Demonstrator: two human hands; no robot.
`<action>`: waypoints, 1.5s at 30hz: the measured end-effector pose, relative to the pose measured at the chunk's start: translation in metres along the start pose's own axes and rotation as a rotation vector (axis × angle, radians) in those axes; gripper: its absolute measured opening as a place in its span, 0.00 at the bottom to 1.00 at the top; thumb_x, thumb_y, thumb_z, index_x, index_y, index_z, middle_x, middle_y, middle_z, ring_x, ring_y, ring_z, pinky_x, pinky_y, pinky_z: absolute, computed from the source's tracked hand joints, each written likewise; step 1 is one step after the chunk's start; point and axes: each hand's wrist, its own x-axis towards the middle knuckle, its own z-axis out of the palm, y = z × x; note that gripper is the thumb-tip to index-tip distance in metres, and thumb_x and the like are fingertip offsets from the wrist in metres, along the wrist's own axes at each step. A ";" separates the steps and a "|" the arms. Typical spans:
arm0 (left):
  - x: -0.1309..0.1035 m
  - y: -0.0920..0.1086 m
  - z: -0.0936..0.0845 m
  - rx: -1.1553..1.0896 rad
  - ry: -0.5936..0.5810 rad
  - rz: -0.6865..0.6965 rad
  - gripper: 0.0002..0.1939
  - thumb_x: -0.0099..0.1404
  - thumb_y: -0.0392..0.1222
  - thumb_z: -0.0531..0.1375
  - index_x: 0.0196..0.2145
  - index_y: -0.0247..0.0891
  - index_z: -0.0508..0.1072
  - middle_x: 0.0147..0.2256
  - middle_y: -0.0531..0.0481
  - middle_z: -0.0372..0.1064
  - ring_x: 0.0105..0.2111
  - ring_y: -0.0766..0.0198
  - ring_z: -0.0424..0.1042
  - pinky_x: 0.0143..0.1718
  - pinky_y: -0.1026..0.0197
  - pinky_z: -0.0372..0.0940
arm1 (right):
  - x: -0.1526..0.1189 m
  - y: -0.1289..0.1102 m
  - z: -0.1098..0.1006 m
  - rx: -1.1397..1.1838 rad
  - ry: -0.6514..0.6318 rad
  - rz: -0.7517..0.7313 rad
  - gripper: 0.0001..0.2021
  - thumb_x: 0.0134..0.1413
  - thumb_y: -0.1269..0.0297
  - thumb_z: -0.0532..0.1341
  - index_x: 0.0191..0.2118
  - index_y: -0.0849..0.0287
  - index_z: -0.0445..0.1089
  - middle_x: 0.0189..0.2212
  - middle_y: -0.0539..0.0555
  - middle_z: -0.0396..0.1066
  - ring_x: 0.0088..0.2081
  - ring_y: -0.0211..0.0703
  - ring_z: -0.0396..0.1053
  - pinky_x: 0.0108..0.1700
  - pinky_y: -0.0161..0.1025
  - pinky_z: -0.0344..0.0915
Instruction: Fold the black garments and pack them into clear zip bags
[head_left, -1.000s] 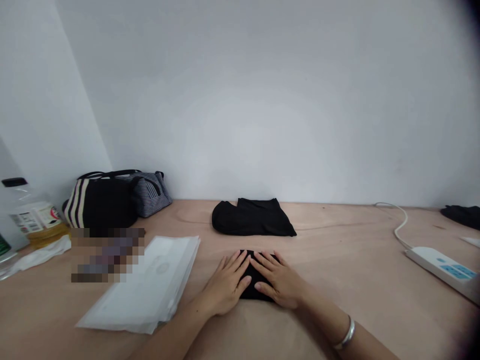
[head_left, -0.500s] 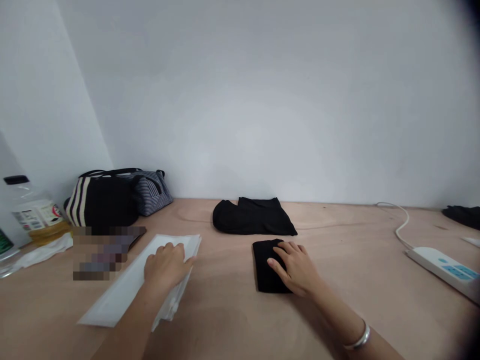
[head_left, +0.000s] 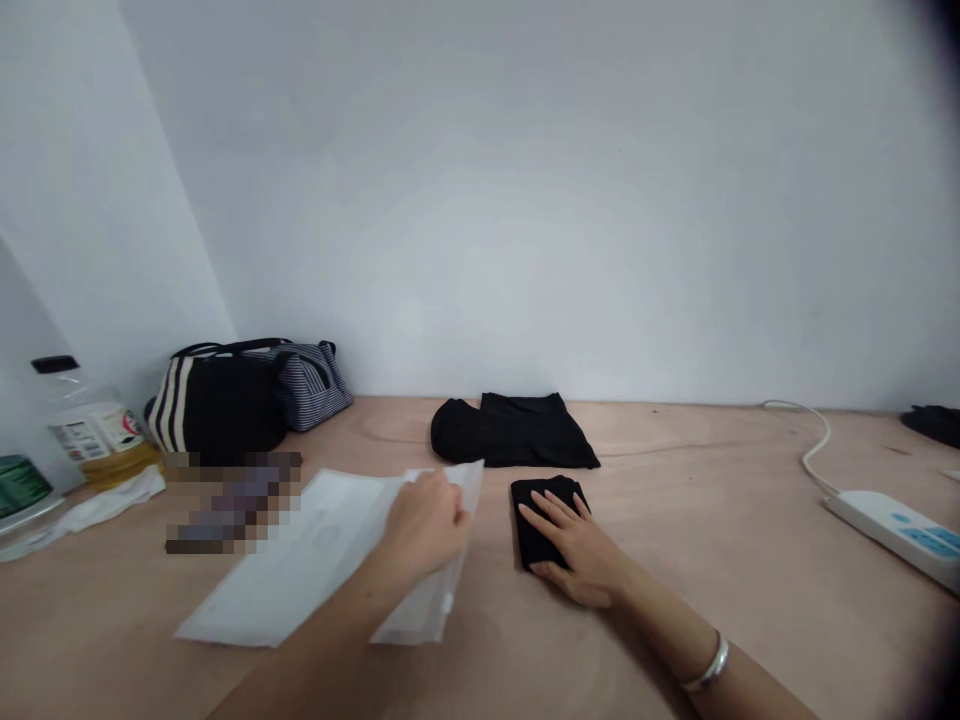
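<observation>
Black cloth [head_left: 531, 545]: compact folded rectangle, matte, under right hand [head_left: 581, 550], fingers spread flat; left hand [head_left: 427, 520] pinches frosted zip bag [head_left: 442, 600], its edge lifted.

Pixelated item [head_left: 244, 500], power strip [head_left: 877, 515] cut off right

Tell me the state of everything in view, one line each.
Near black cloth: folded, under the spread right hand
Far black cloth: lying flat
Translucent plastic bag: edge lifted in the closed left hand
Bottle: upright, capped, liquid inside
Power strip: cable attached, power unclear
Two bags: open or closed, unclear
</observation>
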 end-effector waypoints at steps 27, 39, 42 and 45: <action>0.018 0.028 0.088 -0.495 0.046 0.166 0.11 0.57 0.30 0.50 0.22 0.37 0.68 0.29 0.51 0.65 0.33 0.64 0.65 0.36 0.62 0.58 | 0.017 0.002 -0.027 0.166 0.053 -0.159 0.25 0.46 0.44 0.55 0.51 0.45 0.62 0.57 0.53 0.54 0.59 0.51 0.43 0.55 0.59 0.22; 0.020 0.031 0.081 -0.548 0.083 0.179 0.14 0.61 0.35 0.47 0.24 0.37 0.69 0.43 0.46 0.62 0.41 0.61 0.65 0.43 0.58 0.59 | 0.035 -0.004 -0.010 0.280 0.011 -0.137 0.23 0.38 0.49 0.63 0.45 0.43 0.67 0.53 0.50 0.60 0.59 0.57 0.42 0.53 0.65 0.31; 0.018 0.030 0.073 -0.521 0.075 0.257 0.13 0.61 0.34 0.47 0.25 0.37 0.69 0.44 0.46 0.62 0.42 0.60 0.64 0.43 0.57 0.59 | 0.030 -0.018 -0.003 0.345 0.152 -0.132 0.21 0.41 0.54 0.62 0.45 0.50 0.68 0.52 0.53 0.61 0.57 0.53 0.49 0.54 0.54 0.45; 0.012 0.027 0.058 -0.488 0.041 0.391 0.10 0.60 0.33 0.49 0.29 0.39 0.69 0.44 0.49 0.64 0.43 0.61 0.63 0.44 0.58 0.58 | 0.015 -0.025 -0.009 0.397 0.200 -0.183 0.18 0.47 0.59 0.58 0.45 0.55 0.68 0.49 0.55 0.63 0.50 0.45 0.60 0.50 0.41 0.56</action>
